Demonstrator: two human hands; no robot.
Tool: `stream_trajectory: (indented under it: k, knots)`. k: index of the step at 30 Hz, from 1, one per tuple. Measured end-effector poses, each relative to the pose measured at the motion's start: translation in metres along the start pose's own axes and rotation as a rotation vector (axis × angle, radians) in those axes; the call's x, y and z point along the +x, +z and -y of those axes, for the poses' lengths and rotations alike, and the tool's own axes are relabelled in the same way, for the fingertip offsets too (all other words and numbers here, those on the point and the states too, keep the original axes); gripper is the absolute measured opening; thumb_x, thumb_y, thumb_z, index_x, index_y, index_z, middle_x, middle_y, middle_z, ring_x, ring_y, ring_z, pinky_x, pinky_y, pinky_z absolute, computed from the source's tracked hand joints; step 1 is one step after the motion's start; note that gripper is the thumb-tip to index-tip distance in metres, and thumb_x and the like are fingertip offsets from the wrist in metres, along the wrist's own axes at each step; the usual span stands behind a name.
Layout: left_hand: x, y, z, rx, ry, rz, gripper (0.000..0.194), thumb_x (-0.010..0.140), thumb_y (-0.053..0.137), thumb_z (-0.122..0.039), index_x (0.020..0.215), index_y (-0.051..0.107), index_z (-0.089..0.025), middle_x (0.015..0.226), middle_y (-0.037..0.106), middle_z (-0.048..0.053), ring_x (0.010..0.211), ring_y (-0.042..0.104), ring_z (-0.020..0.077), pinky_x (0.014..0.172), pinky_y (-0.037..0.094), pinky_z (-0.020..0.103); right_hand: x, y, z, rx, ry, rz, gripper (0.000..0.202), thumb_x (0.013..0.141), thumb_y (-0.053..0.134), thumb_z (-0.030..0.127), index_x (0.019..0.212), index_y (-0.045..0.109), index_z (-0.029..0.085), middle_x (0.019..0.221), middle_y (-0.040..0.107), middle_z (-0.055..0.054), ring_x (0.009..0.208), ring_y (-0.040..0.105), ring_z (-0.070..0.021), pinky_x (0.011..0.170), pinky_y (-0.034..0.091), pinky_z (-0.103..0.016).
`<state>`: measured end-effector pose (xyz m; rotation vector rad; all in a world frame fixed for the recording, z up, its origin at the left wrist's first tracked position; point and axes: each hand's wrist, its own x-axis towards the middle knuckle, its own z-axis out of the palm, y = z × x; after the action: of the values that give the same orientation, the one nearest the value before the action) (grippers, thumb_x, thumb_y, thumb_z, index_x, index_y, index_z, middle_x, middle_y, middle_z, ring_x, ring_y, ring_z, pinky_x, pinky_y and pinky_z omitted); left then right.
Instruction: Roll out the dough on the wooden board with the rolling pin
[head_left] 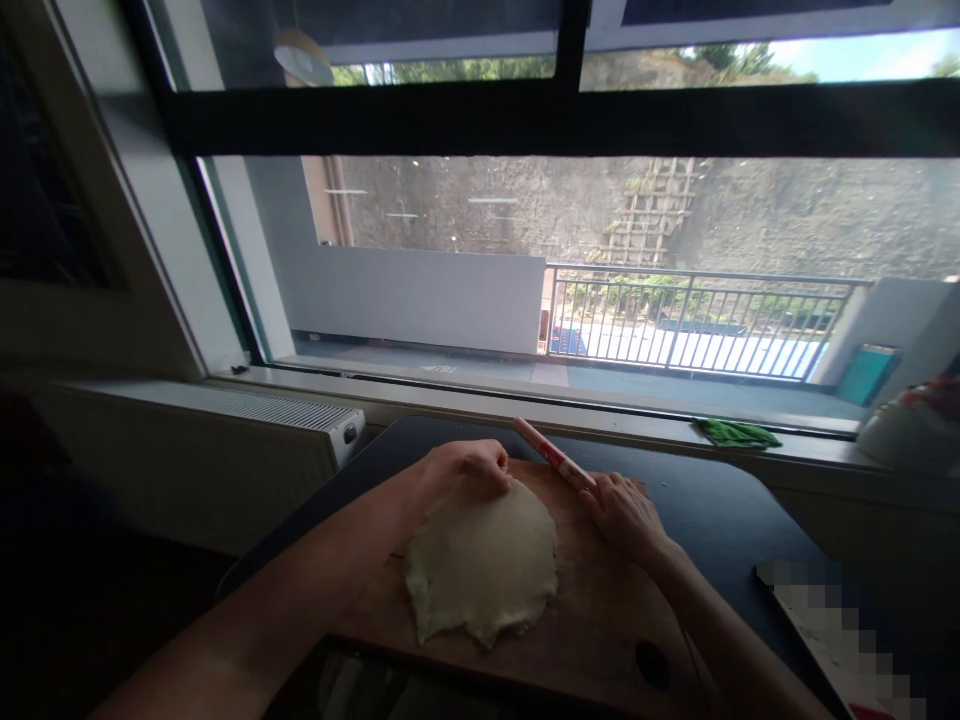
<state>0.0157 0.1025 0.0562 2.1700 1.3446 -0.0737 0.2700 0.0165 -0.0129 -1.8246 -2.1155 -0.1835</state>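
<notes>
A flattened sheet of pale dough [484,565] with a ragged near edge lies on a wooden board [600,620]. My left hand [480,465] reaches across to the dough's far edge, its fingers curled and pinched there. To the right of the dough, my right hand [622,508] is closed over the near end of a slim rolling pin [555,455] with red and white print. The rolling pin slants away to the left over the board's far edge, apart from the dough. My right fingertips are partly hidden.
The board rests on a dark table [712,500] by a large window. A green cloth [739,433] and a whitish rounded object [907,430] sit on the sill. A white radiator [247,420] stands at the left. A partly blurred flat item [832,630] lies at the table's right.
</notes>
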Motion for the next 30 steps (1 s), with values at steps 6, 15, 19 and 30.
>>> stream_trajectory:
  k: [6, 15, 19, 30]
  knots:
    - [-0.015, 0.024, 0.023, -0.293, 0.095, -0.431, 0.023, 0.066, 0.059, -0.036, 0.078, 0.055, -0.017, 0.068, 0.053, -0.002, 0.06, 0.049, 0.012, 0.05, 0.035, 0.02, 0.0, 0.0, -0.002, 0.025, 0.011, -0.008, 0.038, 0.089, 0.035, 0.044, 0.111, 0.057, 0.021, 0.096, 0.059, -0.008, 0.093, 0.053, -0.0217, 0.083, 0.03, -0.032]
    - [-0.079, 0.032, 0.033, 0.342, 0.175, -0.919, 0.03, 0.08, 0.051, -0.03, 0.107, 0.057, -0.02, 0.109, 0.057, 0.008, 0.106, 0.049, 0.0224, 0.094, 0.034, 0.036, 0.005, -0.018, 0.023, 0.141, -0.209, 0.104, 0.038, 0.087, 0.038, 0.052, 0.09, 0.061, 0.023, 0.088, 0.061, -0.001, 0.074, 0.054, -0.0123, 0.063, 0.033, -0.023]
    - [-0.094, 0.046, 0.02, 0.435, 0.292, -0.748, 0.033, 0.086, 0.046, -0.037, 0.116, 0.055, -0.026, 0.107, 0.06, 0.004, 0.105, 0.049, 0.0213, 0.103, 0.018, 0.046, 0.013, -0.011, 0.06, 0.157, -0.293, 0.143, 0.045, 0.092, 0.026, 0.049, 0.085, 0.062, 0.023, 0.089, 0.06, -0.001, 0.077, 0.053, -0.0109, 0.072, 0.035, -0.022]
    - [-0.096, 0.077, 0.011, 0.521, 0.143, -0.779, 0.032, 0.089, 0.043, -0.038, 0.118, 0.054, -0.027, 0.098, 0.057, 0.004, 0.097, 0.05, 0.0211, 0.104, 0.015, 0.049, 0.021, 0.008, 0.074, 0.101, -0.239, 0.116, 0.046, 0.094, 0.016, 0.038, 0.113, 0.055, 0.023, 0.129, 0.048, -0.006, 0.127, 0.031, -0.0197, 0.098, 0.028, -0.036]
